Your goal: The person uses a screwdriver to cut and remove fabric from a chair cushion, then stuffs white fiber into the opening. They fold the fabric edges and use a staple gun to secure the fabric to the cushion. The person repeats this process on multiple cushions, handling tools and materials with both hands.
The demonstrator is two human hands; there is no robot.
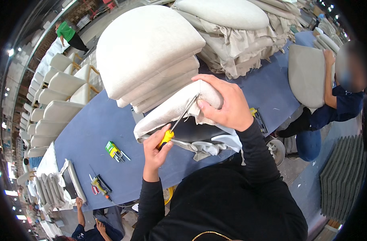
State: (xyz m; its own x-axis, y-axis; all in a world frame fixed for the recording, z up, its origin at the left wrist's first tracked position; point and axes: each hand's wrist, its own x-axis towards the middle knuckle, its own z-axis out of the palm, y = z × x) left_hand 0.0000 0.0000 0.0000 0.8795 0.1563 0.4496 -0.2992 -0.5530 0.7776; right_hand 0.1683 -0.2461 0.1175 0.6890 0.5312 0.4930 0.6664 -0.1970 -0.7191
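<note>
My left hand (156,149) is closed round the yellow handle of a long thin screwdriver (182,113). Its metal shaft slants up to the right, and the tip meets the fabric edge near one corner of a beige upholstered seat cushion (167,105). That cushion is tilted on the blue table, its dark underside and loose cloth edges facing me. At the corner, my right hand (231,105) grips the cushion, thumb on the fabric edge near the tip and fingers over the outside.
Behind the cushion stands a stack of beige seats (147,44), with more cloth-covered pieces (235,40) beside it. The blue table (79,140) carries a green box of staples (112,149) and staple guns (100,185) at left and right (259,119). Co-workers sit right (348,100) and lower left (99,229).
</note>
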